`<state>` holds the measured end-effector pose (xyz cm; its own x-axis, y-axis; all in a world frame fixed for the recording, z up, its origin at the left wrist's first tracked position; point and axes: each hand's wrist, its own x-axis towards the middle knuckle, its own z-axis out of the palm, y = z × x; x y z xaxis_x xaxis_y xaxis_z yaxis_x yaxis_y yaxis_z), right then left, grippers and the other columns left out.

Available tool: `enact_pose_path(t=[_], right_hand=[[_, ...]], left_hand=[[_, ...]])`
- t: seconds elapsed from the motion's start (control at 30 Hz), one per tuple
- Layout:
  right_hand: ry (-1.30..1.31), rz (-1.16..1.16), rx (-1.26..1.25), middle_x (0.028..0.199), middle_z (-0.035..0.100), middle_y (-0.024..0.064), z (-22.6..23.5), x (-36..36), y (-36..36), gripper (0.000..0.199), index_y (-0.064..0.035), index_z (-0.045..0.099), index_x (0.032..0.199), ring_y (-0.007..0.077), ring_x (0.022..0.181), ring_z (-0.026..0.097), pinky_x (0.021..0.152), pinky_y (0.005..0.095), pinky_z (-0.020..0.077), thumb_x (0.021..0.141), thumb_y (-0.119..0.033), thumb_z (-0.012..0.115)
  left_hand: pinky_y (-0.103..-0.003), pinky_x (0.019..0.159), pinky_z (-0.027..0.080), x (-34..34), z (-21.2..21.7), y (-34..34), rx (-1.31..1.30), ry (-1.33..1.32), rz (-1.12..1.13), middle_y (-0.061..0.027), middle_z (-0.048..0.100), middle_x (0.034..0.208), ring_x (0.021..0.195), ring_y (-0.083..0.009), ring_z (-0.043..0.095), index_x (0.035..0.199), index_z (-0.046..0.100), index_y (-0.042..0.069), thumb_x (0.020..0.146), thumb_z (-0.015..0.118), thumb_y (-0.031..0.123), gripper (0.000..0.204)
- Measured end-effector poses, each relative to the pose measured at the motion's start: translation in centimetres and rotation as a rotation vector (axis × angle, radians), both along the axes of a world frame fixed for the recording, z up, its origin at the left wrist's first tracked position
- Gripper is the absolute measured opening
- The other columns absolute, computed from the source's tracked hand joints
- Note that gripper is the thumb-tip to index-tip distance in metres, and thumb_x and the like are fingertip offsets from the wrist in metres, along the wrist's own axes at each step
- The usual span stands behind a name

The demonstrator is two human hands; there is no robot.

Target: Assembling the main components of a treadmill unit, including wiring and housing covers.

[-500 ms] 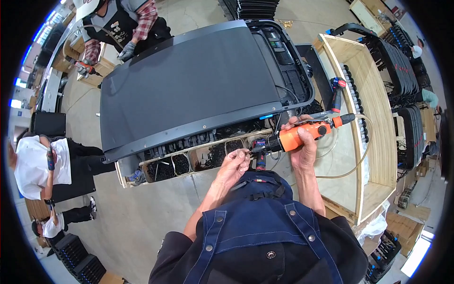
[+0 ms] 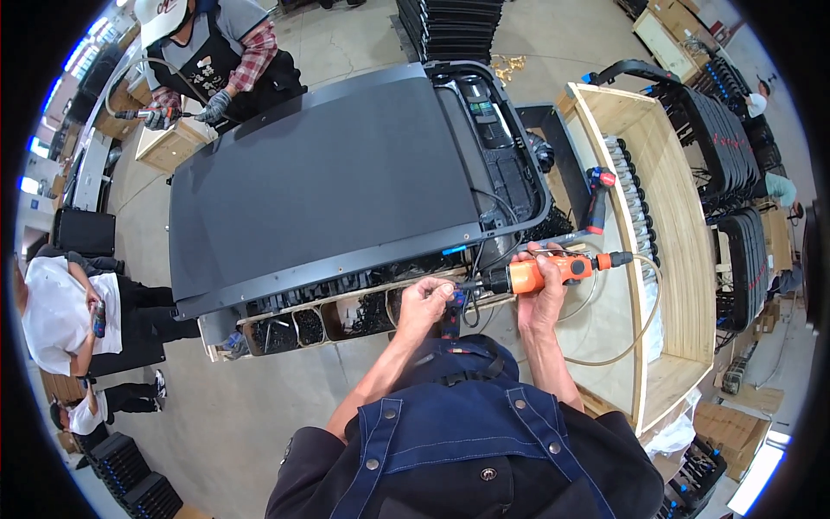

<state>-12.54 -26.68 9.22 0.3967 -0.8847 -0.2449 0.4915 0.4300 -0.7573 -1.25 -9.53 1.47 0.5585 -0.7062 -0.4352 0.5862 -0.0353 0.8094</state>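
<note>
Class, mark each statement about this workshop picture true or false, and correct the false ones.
1. The right hand holds an orange tool. True.
2. The left hand lies flat on the dark panel. False: it is at the tool's front tip.
3. The wooden crate stands right of the panel. True.
4. The tool's hose is bright red. False: it is pale tan.
5. The co-worker across the panel wears gloves. True.

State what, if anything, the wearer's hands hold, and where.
Right hand: orange pneumatic screwdriver, around its body. Left hand: fingers pinched near the bit end; anything between them cannot be told.
</note>
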Motion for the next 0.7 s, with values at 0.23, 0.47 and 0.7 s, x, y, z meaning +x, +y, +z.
enact_pose_path(t=[0.23,0.47,0.7], right_hand=[[0.017,0.119,-0.466,0.117,0.065,0.0198,4.3,2.6,-2.6,0.047,-0.0002,0.052,0.124,0.0259,0.1,0.069,0.094,0.0433,0.0561,0.081,-0.003,0.072],[0.208,0.378,-0.742,0.111,0.07,0.0169,4.1,7.3,-2.8,0.046,0.0001,0.053,0.121,0.0203,0.097,0.069,0.09,0.035,0.0573,0.079,0.006,0.072],[0.218,0.922,-0.851,0.107,0.07,0.0106,4.8,11.3,-3.4,0.041,-0.0002,0.062,0.114,0.0172,0.096,0.069,0.087,0.0328,0.0589,0.076,0.006,0.075]], left_hand=[[-0.02,0.049,0.03,0.6,-1.3,-7.0,-0.473,0.911,0.086,0.0018,0.055,0.08,0.058,-0.0042,0.038,0.111,0.06,0.003,0.102,0.062,0.031,0.029],[-0.02,0.043,0.03,0.8,-2.3,-10.9,-0.495,1.177,0.228,0.0051,0.045,0.069,0.052,-0.0053,0.039,0.105,0.056,0.009,0.098,0.062,0.045,0.036],[-0.023,0.055,0.046,-0.1,-2.6,-7.1,-0.103,0.595,0.061,-0.0013,0.059,0.083,0.063,-0.009,0.054,0.113,0.058,0.004,0.109,0.051,0.031,0.028]])
